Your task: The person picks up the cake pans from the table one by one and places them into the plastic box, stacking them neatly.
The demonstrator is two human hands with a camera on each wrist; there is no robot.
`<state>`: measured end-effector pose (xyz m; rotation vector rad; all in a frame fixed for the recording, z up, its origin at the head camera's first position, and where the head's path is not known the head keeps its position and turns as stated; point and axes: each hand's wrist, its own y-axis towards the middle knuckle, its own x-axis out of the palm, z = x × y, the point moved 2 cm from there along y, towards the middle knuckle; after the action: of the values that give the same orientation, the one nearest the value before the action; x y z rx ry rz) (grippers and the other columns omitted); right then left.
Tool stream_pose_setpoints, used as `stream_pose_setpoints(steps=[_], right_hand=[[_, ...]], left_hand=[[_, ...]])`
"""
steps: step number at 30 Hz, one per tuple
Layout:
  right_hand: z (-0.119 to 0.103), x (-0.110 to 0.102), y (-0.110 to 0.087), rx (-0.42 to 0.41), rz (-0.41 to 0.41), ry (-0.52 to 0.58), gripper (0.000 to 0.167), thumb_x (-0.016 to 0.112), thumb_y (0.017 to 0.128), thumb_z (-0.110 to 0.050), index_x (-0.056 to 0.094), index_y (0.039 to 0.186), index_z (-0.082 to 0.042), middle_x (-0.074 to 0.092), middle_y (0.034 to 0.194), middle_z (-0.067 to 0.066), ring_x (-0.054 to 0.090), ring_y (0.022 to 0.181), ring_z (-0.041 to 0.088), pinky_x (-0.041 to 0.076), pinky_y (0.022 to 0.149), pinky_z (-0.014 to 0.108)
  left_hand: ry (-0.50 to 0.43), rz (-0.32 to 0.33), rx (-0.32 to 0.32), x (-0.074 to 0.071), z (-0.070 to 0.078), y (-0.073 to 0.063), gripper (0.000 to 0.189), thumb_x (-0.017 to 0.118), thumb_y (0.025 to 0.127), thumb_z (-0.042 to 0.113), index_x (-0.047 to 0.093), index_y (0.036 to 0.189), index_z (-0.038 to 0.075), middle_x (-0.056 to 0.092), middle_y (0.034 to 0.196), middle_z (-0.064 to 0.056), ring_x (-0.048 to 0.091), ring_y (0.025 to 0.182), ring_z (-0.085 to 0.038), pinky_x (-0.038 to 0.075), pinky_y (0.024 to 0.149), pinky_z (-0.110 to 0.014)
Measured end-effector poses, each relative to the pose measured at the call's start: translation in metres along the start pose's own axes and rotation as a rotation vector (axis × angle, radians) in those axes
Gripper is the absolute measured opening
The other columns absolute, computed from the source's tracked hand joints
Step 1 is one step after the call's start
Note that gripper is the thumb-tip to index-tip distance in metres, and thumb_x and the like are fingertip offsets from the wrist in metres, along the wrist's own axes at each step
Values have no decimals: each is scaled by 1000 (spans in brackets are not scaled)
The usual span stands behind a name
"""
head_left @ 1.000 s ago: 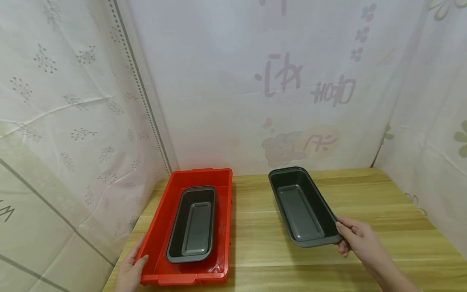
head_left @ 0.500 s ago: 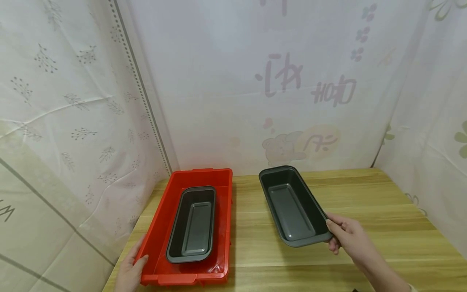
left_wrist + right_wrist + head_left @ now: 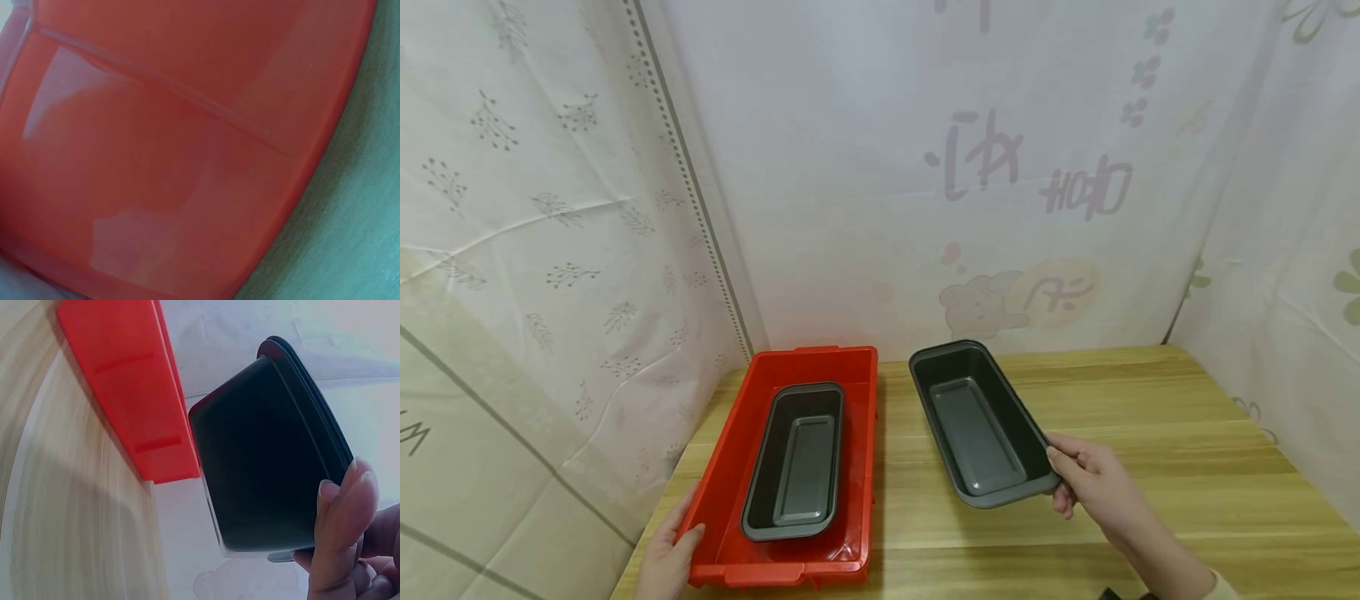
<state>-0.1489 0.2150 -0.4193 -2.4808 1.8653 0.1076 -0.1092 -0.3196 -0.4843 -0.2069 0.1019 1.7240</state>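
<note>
A dark grey loaf pan (image 3: 977, 433) is held above the table by my right hand (image 3: 1093, 483), which pinches the rim at its near right corner, thumb on top. In the right wrist view the pan's dark outer wall (image 3: 269, 450) shows above the fingers. On the left stands a red plastic tray (image 3: 763, 573), and a second grey loaf pan (image 3: 805, 471) lies inside it. My left hand (image 3: 666, 554) grips the tray's near left edge, with the thumb over the rim. The tray's glossy red wall (image 3: 156, 169) fills most of the left wrist view.
The wooden table (image 3: 1187, 433) extends right of the tray and beneath the held pan. White printed curtains (image 3: 850, 183) enclose the table at the back and both sides. A small dark object (image 3: 1108, 594) peeks in at the bottom edge near the right forearm.
My right hand has moved left with the loaf pan, bringing it closer to the red tray. The left hand, the tray and the pan inside it have stayed put.
</note>
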Motion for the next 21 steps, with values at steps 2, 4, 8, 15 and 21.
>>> stream_pose_setpoints(steps=[2, 4, 8, 15, 21], right_hand=[[-1, 3, 1, 9, -10, 9, 55, 44, 105, -18, 29, 140, 22, 63, 70, 11, 55, 52, 8, 50, 48, 26], [-2, 5, 3, 13, -16, 15, 55, 45, 105, -17, 30, 141, 21, 63, 71, 12, 55, 52, 8, 50, 48, 26], [-2, 11, 6, 17, -21, 14, 52, 45, 105, -16, 32, 141, 20, 64, 73, 13, 56, 52, 10, 50, 48, 26], [-3, 22, 14, 28, -31, 33, 50, 45, 104, -13, 34, 142, 17, 63, 75, 21, 55, 51, 10, 50, 47, 26], [-4, 33, 19, 18, -37, 45, 47, 45, 104, -11, 35, 141, 17, 61, 74, 22, 55, 50, 10, 50, 47, 25]], left_hand=[[-6, -3, 1, 0, 0, 0, 62, 46, 101, 2, 14, 152, -6, 44, 108, 38, 56, 93, 6, 54, 74, -27], [6, -6, -5, 0, 1, 0, 62, 46, 101, 2, 13, 152, -6, 43, 110, 36, 56, 93, 6, 54, 74, -27], [40, 3, -35, 1, 1, 1, 61, 45, 101, 1, 13, 153, -6, 47, 131, 6, 56, 93, 6, 54, 76, -30], [45, 4, -63, 1, 1, 2, 61, 44, 100, 0, 14, 153, -4, 45, 134, 2, 56, 93, 6, 54, 77, -31], [68, 4, -108, 1, 2, 3, 61, 41, 100, -1, 14, 155, 0, 41, 140, -8, 57, 99, -4, 54, 79, -34]])
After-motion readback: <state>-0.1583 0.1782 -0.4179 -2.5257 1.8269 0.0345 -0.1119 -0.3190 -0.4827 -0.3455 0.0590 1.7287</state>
